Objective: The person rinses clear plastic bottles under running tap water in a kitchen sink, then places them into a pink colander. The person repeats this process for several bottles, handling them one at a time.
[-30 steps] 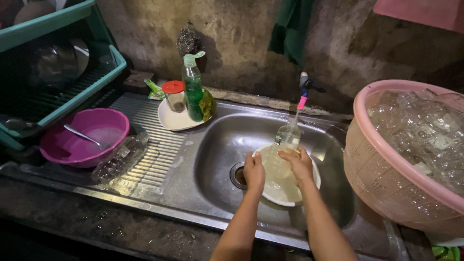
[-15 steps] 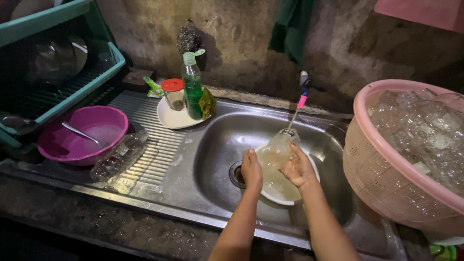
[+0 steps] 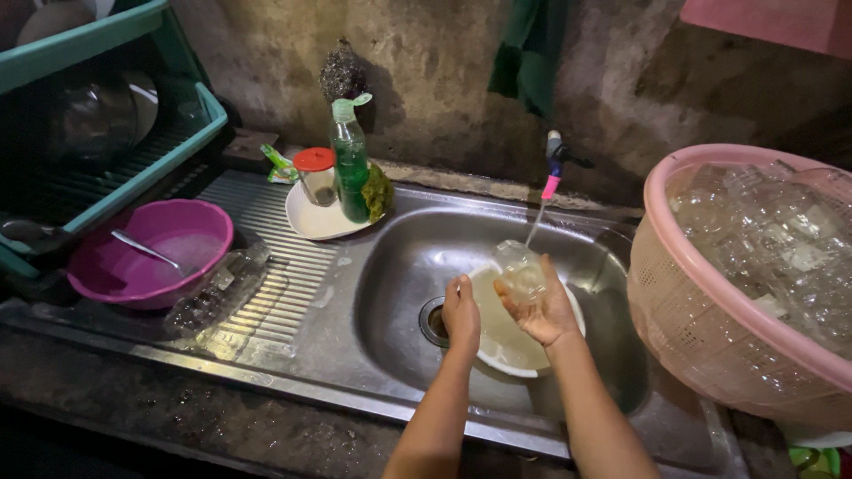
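Note:
My right hand (image 3: 543,306) grips a clear drinking glass (image 3: 519,270) under the thin stream from the tap (image 3: 554,164). My left hand (image 3: 461,312) rests on the left rim of a white basin (image 3: 497,350) that lies in the steel sink (image 3: 399,266). Cloudy water fills the basin. The sink drain (image 3: 432,321) is just left of my left hand.
A pink basket (image 3: 674,302) heaped with clear glasses stands at the right. On the drainboard sit a white plate (image 3: 311,222) with a green soap bottle (image 3: 351,164), a red-lidded jar (image 3: 315,176), a purple bowl (image 3: 146,253) with a spoon, and a clear tray (image 3: 217,288). A teal dish rack (image 3: 98,124) is far left.
My right hand has lifted the glass off the basin and tilted it up under the running water. My left hand has slid to the basin's left rim.

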